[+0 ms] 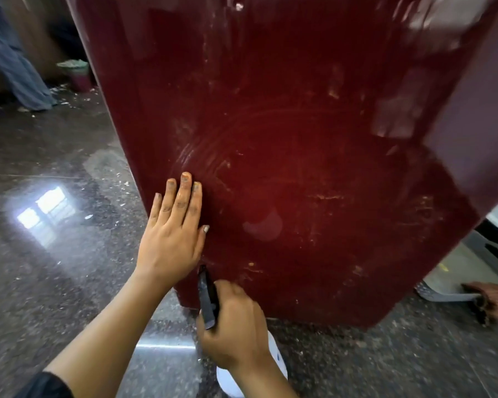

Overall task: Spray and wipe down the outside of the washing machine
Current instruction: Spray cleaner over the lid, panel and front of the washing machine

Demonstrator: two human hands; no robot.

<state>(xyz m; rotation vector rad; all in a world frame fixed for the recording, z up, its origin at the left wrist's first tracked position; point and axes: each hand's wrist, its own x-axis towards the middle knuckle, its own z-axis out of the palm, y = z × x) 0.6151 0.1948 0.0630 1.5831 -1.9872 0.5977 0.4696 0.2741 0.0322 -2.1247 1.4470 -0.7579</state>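
The dark red side panel of the washing machine (pixel 299 168) fills most of the view, smeared with pale streaks and curved wipe marks. My left hand (pixel 173 231) lies flat against the panel's lower left, fingers together and pointing up. Just below it my right hand (pixel 233 328) grips a white spray bottle (pixel 276 357) with a black trigger head (pixel 208 297), the nozzle pointing up at the panel close to its bottom left corner. Most of the bottle's body is hidden behind my right hand and wrist.
Polished dark stone floor (pixel 55 254) with white debris spreads to the left. A brownish cloth (pixel 492 303) lies on the floor at the right next to a grey plastic stool or base (pixel 449 285). A pink bin (pixel 79 76) and grey hanging fabric (pixel 15 61) stand at the back left.
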